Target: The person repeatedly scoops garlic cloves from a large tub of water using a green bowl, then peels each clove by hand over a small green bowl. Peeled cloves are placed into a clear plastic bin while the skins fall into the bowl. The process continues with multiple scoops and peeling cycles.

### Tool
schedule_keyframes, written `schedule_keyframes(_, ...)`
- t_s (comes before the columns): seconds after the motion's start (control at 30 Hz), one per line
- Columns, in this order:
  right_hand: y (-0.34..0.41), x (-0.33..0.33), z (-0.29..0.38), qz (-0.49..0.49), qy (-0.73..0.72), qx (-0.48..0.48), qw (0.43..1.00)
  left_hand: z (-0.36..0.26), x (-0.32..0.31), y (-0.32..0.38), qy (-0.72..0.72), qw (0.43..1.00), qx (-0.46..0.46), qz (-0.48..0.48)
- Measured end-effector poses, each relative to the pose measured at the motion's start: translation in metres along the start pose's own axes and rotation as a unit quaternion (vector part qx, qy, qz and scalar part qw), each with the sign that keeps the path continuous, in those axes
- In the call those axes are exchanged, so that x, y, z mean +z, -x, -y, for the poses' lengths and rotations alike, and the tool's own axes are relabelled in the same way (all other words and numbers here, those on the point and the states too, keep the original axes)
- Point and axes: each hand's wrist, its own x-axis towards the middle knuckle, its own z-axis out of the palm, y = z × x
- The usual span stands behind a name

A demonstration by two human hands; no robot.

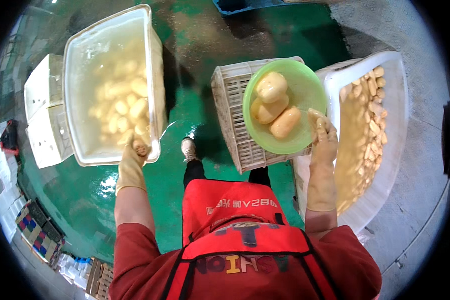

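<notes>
My left hand (132, 159), in a pale rubber glove, grips a lotus root piece (141, 147) at the near right corner of a white tub (154, 93). The piece's cut end shows its holes. Many pale lotus root pieces (122, 107) lie in the tub's cloudy water. My right hand (323, 131), gloved too, is over the right rim of a light-green plastic basin (248, 123); whether it grips the rim is unclear. Inside the basin, three large lotus root pieces (285, 122) lie together at its left and middle.
The basin rests on a white slatted plastic crate (232, 112). Right of it, a big white tub (395, 150) holds murky water and many lotus root pieces (375, 127). White foam boxes (47, 131) stand at the left. The green floor (180, 108) is wet. A blue container (243, 7) shows at the top.
</notes>
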Motion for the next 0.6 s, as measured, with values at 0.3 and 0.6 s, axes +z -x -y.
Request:
schedule_keyframes(0.3,-0.012,0.057,0.026,0.051,0.054,-0.073,0.995,-0.004,0.038,0.017,-0.085,0.982,0.126,0.115)
schedule_keyframes(0.6,-0.09,0.093,0.007,0.13,-0.048,0.035,0.99,0.133,0.252,0.292,-0.509,0.359,0.747,0.234)
